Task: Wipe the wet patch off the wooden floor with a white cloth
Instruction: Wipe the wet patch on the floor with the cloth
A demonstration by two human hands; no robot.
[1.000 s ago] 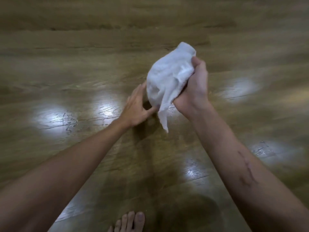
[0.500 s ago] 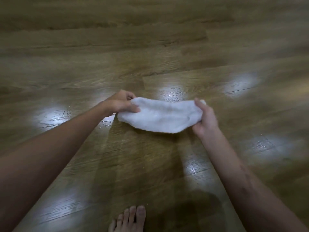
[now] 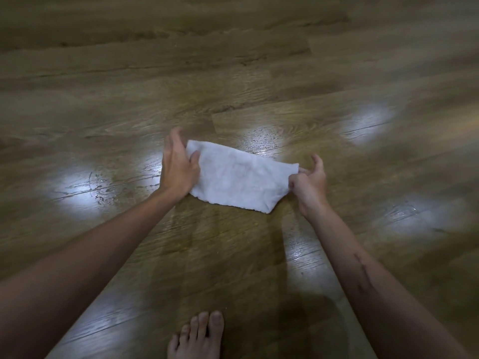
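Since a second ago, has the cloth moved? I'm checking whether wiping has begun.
Yes. The white cloth was bunched up in the right hand; it has come down and lies spread near the floorboard seam.

Your left hand (image 3: 178,168) lay at the left end of the flat white rectangular cloth (image 3: 239,176), thumb on it, and your right hand (image 3: 309,180) pinched its right corner, so the cloth filled the whole gap between them. Beyond both hands the brown wood-plank floor (image 3: 233,73) ran open, and it was equally open to the outside of each hand. Wet streaks (image 3: 261,139) sat just past the cloth's far edge. Nearer you than the hands, a bare foot (image 3: 199,335) stood on the boards, well apart from the cloth.
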